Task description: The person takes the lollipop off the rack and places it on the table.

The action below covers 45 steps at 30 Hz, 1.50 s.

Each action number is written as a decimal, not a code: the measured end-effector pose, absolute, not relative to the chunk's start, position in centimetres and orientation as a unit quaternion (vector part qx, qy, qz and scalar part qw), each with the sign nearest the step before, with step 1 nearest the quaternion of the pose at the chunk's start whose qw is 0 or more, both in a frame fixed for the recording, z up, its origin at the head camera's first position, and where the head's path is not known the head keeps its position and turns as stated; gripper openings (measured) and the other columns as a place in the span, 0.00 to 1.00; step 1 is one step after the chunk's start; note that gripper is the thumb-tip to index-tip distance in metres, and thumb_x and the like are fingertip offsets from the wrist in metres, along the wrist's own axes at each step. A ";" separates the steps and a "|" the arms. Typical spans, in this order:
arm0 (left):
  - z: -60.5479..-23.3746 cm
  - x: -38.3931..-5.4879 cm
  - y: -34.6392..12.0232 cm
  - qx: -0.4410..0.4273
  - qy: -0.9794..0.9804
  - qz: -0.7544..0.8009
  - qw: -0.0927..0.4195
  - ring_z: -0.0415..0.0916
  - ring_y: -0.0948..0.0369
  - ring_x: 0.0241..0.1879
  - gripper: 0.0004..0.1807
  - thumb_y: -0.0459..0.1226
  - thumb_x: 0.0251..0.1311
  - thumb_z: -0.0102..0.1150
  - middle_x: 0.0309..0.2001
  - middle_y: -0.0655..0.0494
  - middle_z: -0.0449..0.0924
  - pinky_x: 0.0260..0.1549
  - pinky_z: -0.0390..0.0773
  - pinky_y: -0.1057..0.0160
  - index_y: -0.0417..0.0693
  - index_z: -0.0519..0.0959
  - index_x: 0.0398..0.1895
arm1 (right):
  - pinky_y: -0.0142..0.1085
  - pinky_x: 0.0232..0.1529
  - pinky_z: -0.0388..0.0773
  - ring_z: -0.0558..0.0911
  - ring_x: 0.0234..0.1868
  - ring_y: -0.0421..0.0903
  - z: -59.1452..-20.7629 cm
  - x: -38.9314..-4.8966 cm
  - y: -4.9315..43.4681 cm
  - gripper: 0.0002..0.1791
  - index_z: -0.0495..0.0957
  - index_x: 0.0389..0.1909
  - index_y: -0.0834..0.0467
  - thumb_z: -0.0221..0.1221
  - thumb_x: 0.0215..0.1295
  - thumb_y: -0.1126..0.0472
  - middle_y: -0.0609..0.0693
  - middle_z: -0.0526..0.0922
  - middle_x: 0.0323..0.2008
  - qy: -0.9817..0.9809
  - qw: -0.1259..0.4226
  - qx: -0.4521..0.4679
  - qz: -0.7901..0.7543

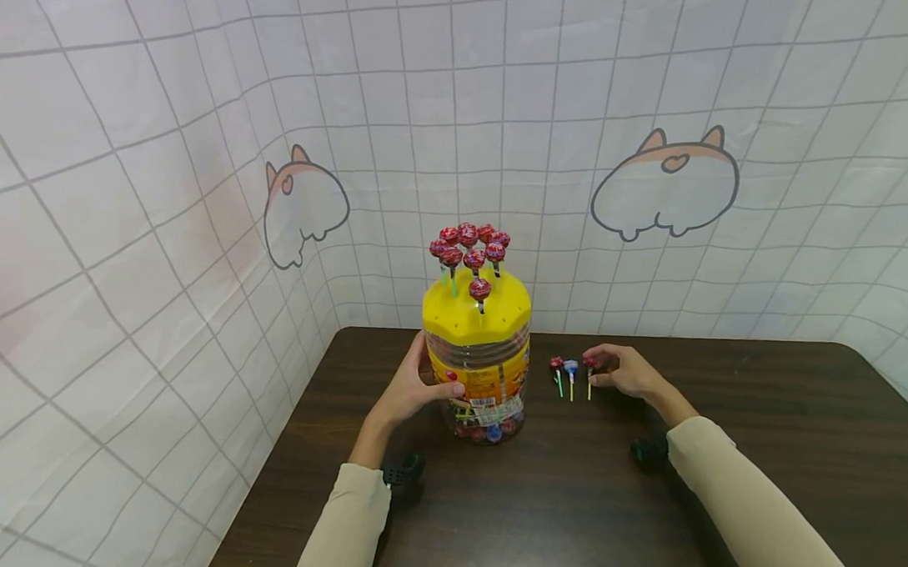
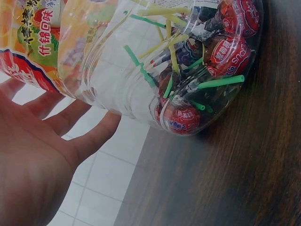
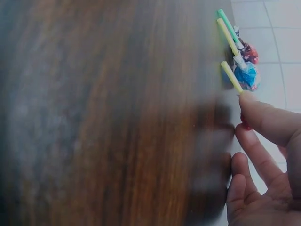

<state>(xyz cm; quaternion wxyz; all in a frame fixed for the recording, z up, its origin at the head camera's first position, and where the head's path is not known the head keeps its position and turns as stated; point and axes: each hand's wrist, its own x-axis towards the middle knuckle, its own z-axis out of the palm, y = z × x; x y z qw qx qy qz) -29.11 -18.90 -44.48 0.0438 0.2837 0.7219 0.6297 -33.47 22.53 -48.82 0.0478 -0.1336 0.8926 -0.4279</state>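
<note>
A large clear plastic jar [image 1: 477,358] with a yellow lid [image 1: 475,314] stands upright on the table. Red-wrapped lollipops [image 1: 467,235] stick up out of the lid on their sticks, and more lollipops [image 2: 183,117] lie at the jar's bottom. My left hand [image 1: 411,389] holds the jar's left side, thumb across the front label and fingers round behind. To the right of the jar, my right hand [image 1: 628,372] pinches a red lollipop [image 3: 232,76] by its head, its yellow stick pointing toward me. Beside it lie a blue lollipop [image 1: 571,368] and another red lollipop [image 1: 557,364].
The dark wooden table [image 1: 537,514] has its back edge close to a white grid-patterned curtain [image 1: 537,80]. More of the curtain runs along the left. Black wrist devices [image 1: 404,469] are worn below both hands.
</note>
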 end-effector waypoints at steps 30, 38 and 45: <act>-44.7 -29.2 -18.7 0.292 0.710 0.639 0.048 0.70 0.47 0.67 0.51 0.42 0.60 0.74 0.70 0.52 0.65 0.63 0.79 0.46 0.66 0.51 0.79 | 0.44 0.53 0.79 0.80 0.56 0.56 -43.3 -32.1 21.8 0.28 0.72 0.68 0.60 0.63 0.72 0.53 0.65 0.79 0.58 0.870 0.001 -0.134 -0.474; -44.7 -29.2 -18.8 0.297 0.706 0.641 0.048 0.70 0.47 0.67 0.51 0.41 0.60 0.73 0.70 0.51 0.65 0.62 0.79 0.46 0.64 0.50 0.80 | 0.29 0.39 0.80 0.82 0.40 0.44 -35.1 -29.3 17.1 0.18 0.79 0.60 0.56 0.62 0.73 0.55 0.55 0.83 0.45 0.831 -0.096 -0.213 -0.505; -44.5 -29.2 -18.9 0.288 0.713 0.638 0.047 0.70 0.49 0.66 0.52 0.43 0.58 0.75 0.70 0.52 0.66 0.63 0.79 0.45 0.66 0.51 0.79 | 0.28 0.42 0.82 0.83 0.40 0.42 -31.1 -26.8 12.4 0.15 0.81 0.55 0.59 0.64 0.69 0.66 0.57 0.85 0.44 0.781 -0.141 -0.292 -0.533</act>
